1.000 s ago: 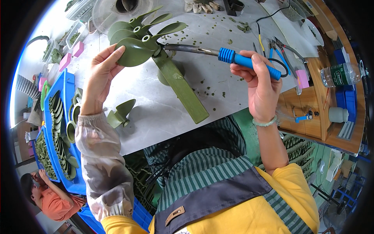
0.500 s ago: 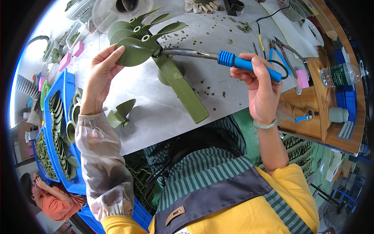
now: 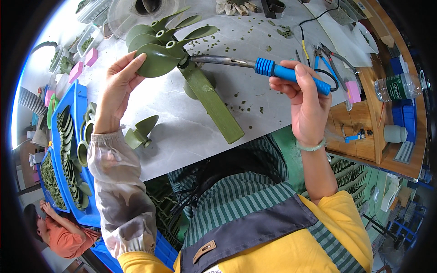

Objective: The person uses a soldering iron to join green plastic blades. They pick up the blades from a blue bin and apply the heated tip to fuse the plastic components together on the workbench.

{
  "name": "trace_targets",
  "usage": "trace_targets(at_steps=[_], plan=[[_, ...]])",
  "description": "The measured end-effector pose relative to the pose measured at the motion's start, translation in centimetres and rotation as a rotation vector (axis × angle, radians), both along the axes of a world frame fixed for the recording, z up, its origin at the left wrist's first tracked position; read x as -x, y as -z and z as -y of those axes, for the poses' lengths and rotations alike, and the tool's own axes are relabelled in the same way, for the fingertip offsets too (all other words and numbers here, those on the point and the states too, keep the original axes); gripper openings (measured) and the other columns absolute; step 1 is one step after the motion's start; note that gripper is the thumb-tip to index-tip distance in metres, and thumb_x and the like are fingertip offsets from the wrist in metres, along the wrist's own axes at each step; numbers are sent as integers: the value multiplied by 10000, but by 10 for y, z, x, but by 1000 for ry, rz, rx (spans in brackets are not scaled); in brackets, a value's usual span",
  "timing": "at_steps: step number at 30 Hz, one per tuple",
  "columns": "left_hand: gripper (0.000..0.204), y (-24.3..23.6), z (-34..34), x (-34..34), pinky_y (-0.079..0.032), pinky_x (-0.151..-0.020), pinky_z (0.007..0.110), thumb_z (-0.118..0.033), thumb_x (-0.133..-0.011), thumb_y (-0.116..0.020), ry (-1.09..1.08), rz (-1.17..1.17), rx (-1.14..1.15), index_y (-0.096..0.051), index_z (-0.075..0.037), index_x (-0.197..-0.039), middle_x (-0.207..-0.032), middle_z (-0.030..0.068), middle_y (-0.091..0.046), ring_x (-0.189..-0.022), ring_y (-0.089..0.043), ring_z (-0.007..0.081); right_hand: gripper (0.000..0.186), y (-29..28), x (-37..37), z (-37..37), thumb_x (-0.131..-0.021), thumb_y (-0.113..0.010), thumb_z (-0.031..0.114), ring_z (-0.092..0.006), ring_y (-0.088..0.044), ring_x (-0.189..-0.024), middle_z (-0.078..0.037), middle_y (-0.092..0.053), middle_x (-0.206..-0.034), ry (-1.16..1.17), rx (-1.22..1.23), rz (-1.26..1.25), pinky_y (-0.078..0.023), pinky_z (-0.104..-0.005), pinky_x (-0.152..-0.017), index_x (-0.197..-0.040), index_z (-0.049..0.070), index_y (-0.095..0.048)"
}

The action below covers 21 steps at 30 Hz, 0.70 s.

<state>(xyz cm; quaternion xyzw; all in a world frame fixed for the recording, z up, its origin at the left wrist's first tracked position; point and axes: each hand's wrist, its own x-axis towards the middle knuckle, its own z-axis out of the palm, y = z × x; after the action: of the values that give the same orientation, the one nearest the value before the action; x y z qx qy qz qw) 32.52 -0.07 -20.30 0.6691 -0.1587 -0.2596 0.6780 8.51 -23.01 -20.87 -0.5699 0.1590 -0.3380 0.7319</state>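
I have the left hand (image 3: 122, 75) pinching, thumb against fingers, a blade of the nearest green plastic propeller (image 3: 157, 60), which sits toward the far left corner of the tabletop (image 3: 182, 127) with two more hubs lined up behind it. The right hand (image 3: 306, 93) is curled around the blue handle of a soldering iron (image 3: 264, 67), its metal barrel pointing left to the base of that propeller; I cannot tell whether the tip touches. From that base a flat green bar (image 3: 214, 107) slants to the near edge. A loose propeller piece (image 3: 142, 132) lies near the left end of the near edge, and green scraps (image 3: 261, 109) are scattered mid-surface. By the right edge I see pliers (image 3: 325, 63) and a pink block (image 3: 353, 92); gloves (image 3: 236, 7) rest at the far edge. Beyond the left edge stands a blue crate (image 3: 83, 98) of green parts, with a co-worker (image 3: 68, 239) in orange past it.
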Motion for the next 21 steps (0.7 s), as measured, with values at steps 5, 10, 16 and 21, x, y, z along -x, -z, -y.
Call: trace_targets(at_steps=[5,10,16,21], plan=[[233,0,0,0,-543,-735,202,-147,-880,-636,-1,3,-1,-643,-1,-1062,-920,50,-671,-802,-646,88,276,-1,-2,2,-931,-512,167,-191,-675,-746,-126,-669,-829,15,7,-4,-569,-314,-712,-992,-73,-633],[229,0,1,-1,-539,-740,203,-148,-880,-636,8,2,-12,-646,-7,-1060,-918,47,-673,-804,-646,89,272,-5,2,8,-927,-519,163,-190,-677,-734,-126,-669,-819,23,57,10,-569,-310,-703,-993,-75,-635],[230,0,0,-2,-536,-734,198,-154,-881,-636,11,0,-28,-647,-8,-1058,-915,43,-673,-806,-646,87,268,-14,8,17,-922,-524,155,-188,-676,-721,-125,-668,-812,49,83,-1,-570,-301,-689,-989,-79,-638],[236,-1,1,-3,-535,-736,195,-154,-881,-636,14,-8,-37,-642,-10,-1067,-917,43,-673,-807,-646,85,269,-20,18,28,-921,-526,156,-190,-676,-714,-131,-668,-810,65,118,-9,-571,-303,-682,-982,-80,-640]])
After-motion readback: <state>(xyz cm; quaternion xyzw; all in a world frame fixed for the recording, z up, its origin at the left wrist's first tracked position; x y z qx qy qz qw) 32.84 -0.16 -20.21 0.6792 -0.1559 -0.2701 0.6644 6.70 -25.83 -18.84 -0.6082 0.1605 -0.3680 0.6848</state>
